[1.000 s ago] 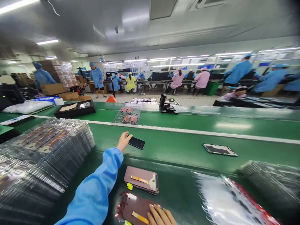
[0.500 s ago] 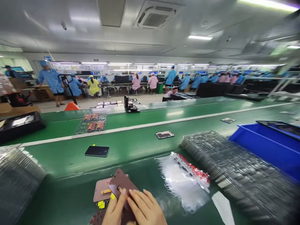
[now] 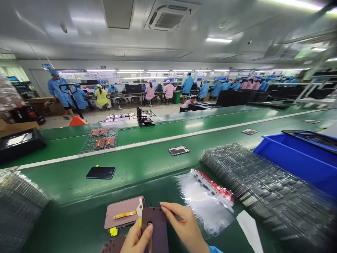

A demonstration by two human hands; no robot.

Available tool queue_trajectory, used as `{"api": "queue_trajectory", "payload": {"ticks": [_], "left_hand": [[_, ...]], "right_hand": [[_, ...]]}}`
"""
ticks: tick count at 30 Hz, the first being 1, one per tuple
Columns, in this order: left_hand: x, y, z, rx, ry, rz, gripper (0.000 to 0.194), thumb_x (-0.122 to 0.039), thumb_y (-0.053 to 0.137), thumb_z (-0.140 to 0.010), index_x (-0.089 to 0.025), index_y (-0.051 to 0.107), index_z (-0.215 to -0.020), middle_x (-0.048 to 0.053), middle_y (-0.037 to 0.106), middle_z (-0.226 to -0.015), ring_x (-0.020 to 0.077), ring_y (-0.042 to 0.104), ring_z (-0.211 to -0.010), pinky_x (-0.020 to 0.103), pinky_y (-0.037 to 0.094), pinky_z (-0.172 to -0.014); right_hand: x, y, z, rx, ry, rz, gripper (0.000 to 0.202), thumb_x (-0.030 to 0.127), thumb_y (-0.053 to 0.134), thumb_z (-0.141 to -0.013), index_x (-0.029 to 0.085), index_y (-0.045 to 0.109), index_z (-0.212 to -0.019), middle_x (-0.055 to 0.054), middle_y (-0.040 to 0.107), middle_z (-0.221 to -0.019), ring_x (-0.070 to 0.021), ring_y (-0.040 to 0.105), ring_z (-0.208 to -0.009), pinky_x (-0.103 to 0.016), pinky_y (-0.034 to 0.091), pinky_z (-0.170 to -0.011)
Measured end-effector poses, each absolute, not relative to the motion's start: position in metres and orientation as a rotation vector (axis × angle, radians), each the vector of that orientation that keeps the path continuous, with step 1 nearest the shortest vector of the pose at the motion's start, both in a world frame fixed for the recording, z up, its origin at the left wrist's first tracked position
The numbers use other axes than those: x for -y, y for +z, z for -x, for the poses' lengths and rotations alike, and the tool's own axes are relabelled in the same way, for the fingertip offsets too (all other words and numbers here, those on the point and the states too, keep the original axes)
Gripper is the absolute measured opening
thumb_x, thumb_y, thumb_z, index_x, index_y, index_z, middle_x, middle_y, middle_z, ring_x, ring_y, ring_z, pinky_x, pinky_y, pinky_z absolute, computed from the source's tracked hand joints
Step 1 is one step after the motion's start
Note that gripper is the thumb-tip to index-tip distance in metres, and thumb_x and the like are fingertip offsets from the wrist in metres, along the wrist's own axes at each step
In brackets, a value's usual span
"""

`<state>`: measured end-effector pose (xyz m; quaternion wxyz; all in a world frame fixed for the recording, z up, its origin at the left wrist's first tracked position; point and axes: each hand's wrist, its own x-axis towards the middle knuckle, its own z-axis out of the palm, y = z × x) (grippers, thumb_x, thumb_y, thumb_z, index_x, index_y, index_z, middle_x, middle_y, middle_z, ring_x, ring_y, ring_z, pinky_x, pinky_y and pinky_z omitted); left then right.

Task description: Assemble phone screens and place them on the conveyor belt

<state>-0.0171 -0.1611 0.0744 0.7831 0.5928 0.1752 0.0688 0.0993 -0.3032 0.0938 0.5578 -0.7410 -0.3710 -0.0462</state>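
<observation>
A flat brownish phone-sized panel (image 3: 159,230) stands nearly upright at the bottom centre, a dark slot and an orange strip on its face. My left hand (image 3: 138,236) grips its left side, thumb over the slot. At the panel's top right corner, my right hand (image 3: 181,223) pinches with thumb and forefinger. Behind lies another pinkish-brown panel (image 3: 123,211) with an orange flex strip and yellow tabs. Part of a darker panel (image 3: 116,244) shows beneath my left hand.
Right of my hands lie clear plastic bags (image 3: 205,203), a white paper (image 3: 249,230), stacked clear trays (image 3: 258,182) and a blue bin (image 3: 297,161). A dark phone (image 3: 100,172) and a phone frame (image 3: 179,150) rest on the green belt (image 3: 142,168). More trays (image 3: 21,207) stand left.
The held panel has turned from slanted to nearly upright. My right hand has moved from its face to its top right corner. The phone and frame on the belt have shifted left in view.
</observation>
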Motion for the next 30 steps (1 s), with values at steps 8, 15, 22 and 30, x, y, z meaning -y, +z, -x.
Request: {"api": "queue_trajectory", "payload": {"ticks": [8,15,22,30], "left_hand": [[0.153,0.069,0.009,-0.384,0.119,-1.431,0.062,-0.062,0.067,-0.075,-0.021,0.067,-0.122,0.012,0.063,-0.134,0.0352,0.049,-0.130,0.048,0.030,-0.115],[0.166,0.098,0.015,-0.159,-0.129,-1.522,0.057,-0.061,0.061,-0.081,-0.022,0.067,-0.122,0.008,0.067,-0.127,0.0323,0.058,-0.117,0.042,0.040,-0.108],[0.166,0.106,0.016,-0.210,-0.096,-1.652,0.042,-0.047,0.060,-0.084,-0.022,0.069,-0.116,0.008,0.069,-0.122,0.0322,0.057,-0.116,0.040,0.039,-0.107],[0.165,0.107,0.008,-0.267,-0.028,-1.341,0.041,-0.043,0.079,-0.068,-0.021,0.074,-0.101,0.008,0.074,-0.103,0.0318,0.061,-0.108,0.040,0.044,-0.101]], "right_hand": [[0.307,0.102,-0.078,1.197,-0.310,1.667,0.015,0.014,0.054,-0.091,0.022,0.067,-0.089,-0.012,0.068,-0.119,-0.0227,0.064,-0.108,-0.035,0.056,-0.089],[0.300,0.102,-0.099,0.886,0.145,1.684,0.017,0.035,0.063,-0.089,0.020,0.064,-0.081,-0.008,0.069,-0.105,-0.0206,0.068,-0.095,-0.029,0.056,-0.080],[0.301,0.108,-0.089,1.320,-0.620,1.736,0.025,0.016,0.045,-0.098,0.017,0.066,-0.085,-0.003,0.059,-0.067,-0.0164,0.056,-0.062,-0.027,0.046,-0.054],[0.305,0.105,-0.069,1.518,-0.876,1.695,0.028,0.010,0.039,-0.099,0.014,0.063,-0.086,-0.004,0.062,-0.065,-0.0163,0.056,-0.061,-0.029,0.045,-0.056]]}}
